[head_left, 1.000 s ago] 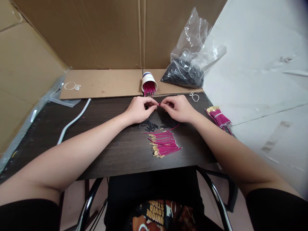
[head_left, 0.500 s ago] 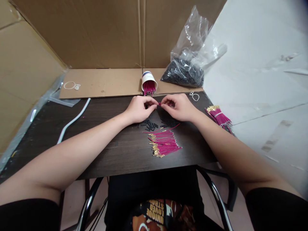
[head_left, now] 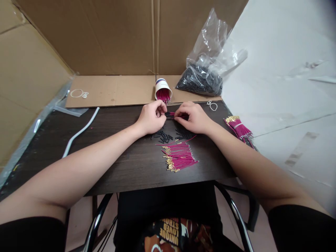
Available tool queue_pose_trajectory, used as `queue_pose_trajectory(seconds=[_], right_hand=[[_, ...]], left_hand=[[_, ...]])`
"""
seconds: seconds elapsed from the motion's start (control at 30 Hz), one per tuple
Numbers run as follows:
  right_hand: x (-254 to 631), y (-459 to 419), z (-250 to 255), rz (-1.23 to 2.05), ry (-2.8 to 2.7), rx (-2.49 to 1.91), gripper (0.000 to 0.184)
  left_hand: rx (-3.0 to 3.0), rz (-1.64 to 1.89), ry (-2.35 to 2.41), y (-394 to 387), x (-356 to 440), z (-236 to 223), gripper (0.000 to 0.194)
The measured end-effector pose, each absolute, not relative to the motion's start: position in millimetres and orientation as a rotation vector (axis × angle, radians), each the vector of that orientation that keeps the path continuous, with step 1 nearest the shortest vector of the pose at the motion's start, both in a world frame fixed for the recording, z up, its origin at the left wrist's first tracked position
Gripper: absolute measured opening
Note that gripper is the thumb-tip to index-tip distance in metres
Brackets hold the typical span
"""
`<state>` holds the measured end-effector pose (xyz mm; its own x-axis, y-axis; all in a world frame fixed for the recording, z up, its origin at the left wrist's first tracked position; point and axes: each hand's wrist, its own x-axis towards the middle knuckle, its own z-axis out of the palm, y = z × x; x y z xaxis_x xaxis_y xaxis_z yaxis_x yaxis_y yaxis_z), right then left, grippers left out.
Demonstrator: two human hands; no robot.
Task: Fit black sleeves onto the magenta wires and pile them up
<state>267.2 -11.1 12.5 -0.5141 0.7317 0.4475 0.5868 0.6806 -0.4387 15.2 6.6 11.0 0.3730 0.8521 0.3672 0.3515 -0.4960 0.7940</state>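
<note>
Between my fingertips, a few magenta wires (head_left: pixel 171 114) show, with short black sleeves (head_left: pixel 167 114) at their left ends. My right hand (head_left: pixel 193 117) pinches these wires from the right. The fingers of my left hand (head_left: pixel 152 118) are curled closed beside the black ends; what lies inside them is hidden. Just below are two small heaps of loose black tubes, one on the left (head_left: pixel 163 136) and one on the right (head_left: pixel 184 134). Nearer me lies a row of magenta wires (head_left: pixel 180 155) with gold tips on the left, and a longer loose wire crosses above it.
Behind my hands a paper cup (head_left: pixel 161 84) lies tipped, full of magenta wires. A clear bag of black tubes (head_left: pixel 202 78) leans at the back right. A tied wire bundle (head_left: pixel 238 126) is at the right edge. A white tube (head_left: pixel 80 133) and rubber bands (head_left: pixel 76 93) lie left.
My left fingers have drawn back slightly to the left from the wires, and black sleeves now show at the wires' left ends. My right hand still holds the wires, nearly in place.
</note>
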Motion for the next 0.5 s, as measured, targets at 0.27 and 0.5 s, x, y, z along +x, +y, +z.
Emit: queue_pose_trajectory(seconds=[0.27, 0.5], right_hand=[[272.5, -5.4, 9.5, 0.284, -2.245, -1.138, 0.008], [282.0, 2.8, 5.9, 0.296, -2.199, -1.239, 0.017]], left_hand=[[2.098, 0.930, 1.136, 4.0, 16.7, 13.8, 0.015], [2.464, 0.665, 1.218, -2.0, 14.2, 16.3, 0.020]])
